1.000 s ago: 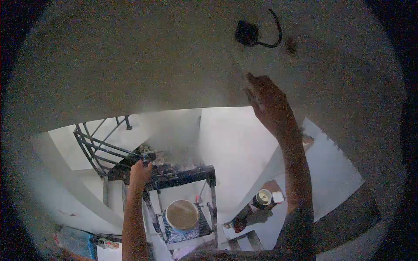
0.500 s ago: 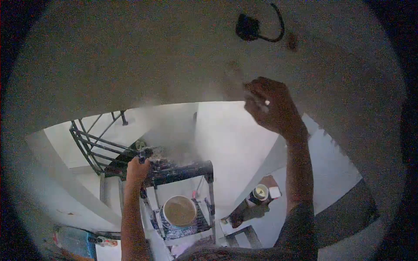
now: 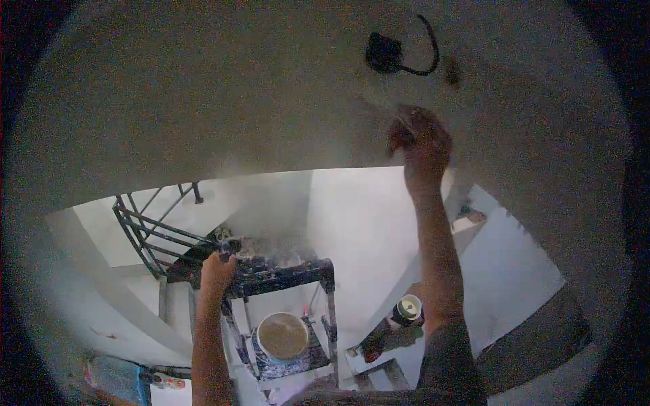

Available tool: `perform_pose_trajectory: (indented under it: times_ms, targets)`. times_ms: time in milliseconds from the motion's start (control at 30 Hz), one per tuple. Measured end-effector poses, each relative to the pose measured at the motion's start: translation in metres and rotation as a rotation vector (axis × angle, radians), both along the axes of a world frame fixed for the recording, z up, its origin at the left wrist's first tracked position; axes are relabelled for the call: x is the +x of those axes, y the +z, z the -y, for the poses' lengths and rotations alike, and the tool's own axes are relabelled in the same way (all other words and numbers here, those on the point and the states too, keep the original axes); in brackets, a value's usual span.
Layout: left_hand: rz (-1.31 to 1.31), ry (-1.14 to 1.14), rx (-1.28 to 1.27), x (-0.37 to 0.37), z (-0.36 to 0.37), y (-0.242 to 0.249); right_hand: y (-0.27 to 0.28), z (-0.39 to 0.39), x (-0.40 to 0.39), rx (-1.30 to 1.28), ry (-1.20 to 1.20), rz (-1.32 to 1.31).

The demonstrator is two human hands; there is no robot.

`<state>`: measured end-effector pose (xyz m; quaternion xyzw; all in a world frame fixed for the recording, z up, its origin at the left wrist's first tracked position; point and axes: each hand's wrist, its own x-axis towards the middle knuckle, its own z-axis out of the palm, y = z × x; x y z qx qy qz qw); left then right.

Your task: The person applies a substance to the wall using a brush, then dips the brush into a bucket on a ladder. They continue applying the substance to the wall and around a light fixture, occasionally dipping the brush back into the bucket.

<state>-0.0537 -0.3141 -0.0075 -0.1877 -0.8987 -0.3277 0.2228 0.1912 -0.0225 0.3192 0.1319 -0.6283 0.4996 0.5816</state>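
Note:
My right hand [image 3: 425, 139] is raised to the grey overhead surface [image 3: 223, 101], fingers curled. A thin, pale, flat-looking thing shows at its fingertips, too blurred to name. A hazy cloud hangs below it. Lower left, my left hand [image 3: 218, 269] is closed at the left end of a dark, dust-covered stand [image 3: 281, 274]. What its fingers grip there is dark and partly hidden. Below the stand's top bar is a round white bucket [image 3: 283, 335] with greyish-brown contents.
A dark fixture with a curved cable [image 3: 384, 53] is fixed overhead, near my right hand. Dark metal railing [image 3: 159, 230] runs at the left. An open can [image 3: 409, 308] with a pale inside stands lower right. A clear-and-blue package [image 3: 116, 379] lies lower left.
My right hand has moved up and slightly left along the overhead surface. My left hand stays at the stand. The view has shifted slightly.

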Motion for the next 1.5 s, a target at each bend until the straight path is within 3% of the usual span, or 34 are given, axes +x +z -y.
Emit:
perform_pose_trajectory:
  times_ms: [133,200,333,400,467,633,767,967,1033,1067,1100,1167,1300,1367,1433,1500]
  targets:
    - [0.229,-0.075,-0.021,0.017,0.004,0.028,-0.002,0.007,-0.010,-0.050,-0.020,-0.117]
    - [0.303,-0.081,-0.074,0.027,0.003,0.038,0.001,0.000,-0.013,0.130,-0.380,-0.112]
    - [0.352,-0.091,-0.035,0.033,0.006,0.050,0.005,0.021,0.006,-0.012,-0.184,0.017]
    - [0.354,-0.130,-0.029,0.035,0.007,0.052,-0.005,0.024,0.004,-0.159,-0.060,-0.084]
    - [0.267,-0.016,-0.060,0.038,0.005,0.051,-0.020,0.035,0.006,-0.199,-0.107,-0.070]
    - [0.241,-0.092,-0.029,0.027,0.004,0.032,-0.065,0.036,0.014,-0.309,-0.099,0.038]
    - [0.205,-0.083,-0.080,0.019,-0.001,0.016,-0.080,0.033,0.036,-0.194,-0.064,-0.092]
    - [0.219,-0.115,-0.028,0.030,0.001,0.028,-0.052,0.029,0.025,-0.045,-0.049,-0.173]
    - [0.190,-0.091,-0.028,0.026,0.000,0.021,-0.059,0.013,0.004,0.250,-0.271,-0.061]
    - [0.158,-0.070,-0.022,0.024,0.000,0.019,-0.066,0.011,-0.004,0.272,-0.377,-0.016]
    - [0.160,-0.070,-0.022,0.025,0.000,0.018,-0.071,0.016,-0.004,0.272,-0.376,-0.014]
    - [0.141,-0.060,-0.008,0.027,0.000,0.017,-0.088,0.028,0.003,0.069,-0.483,0.314]
    - [0.062,-0.039,-0.009,0.013,0.000,-0.004,-0.107,0.020,0.024,0.139,-0.363,0.308]
    - [0.185,-0.079,-0.024,0.021,0.000,0.011,-0.079,0.042,0.046,0.060,-0.510,0.413]
    - [0.157,-0.059,-0.028,0.021,-0.002,0.009,-0.073,0.041,0.050,0.124,-0.349,0.092]
    - [0.133,-0.038,-0.039,0.019,-0.001,0.009,-0.066,0.037,0.042,0.163,-0.357,0.042]
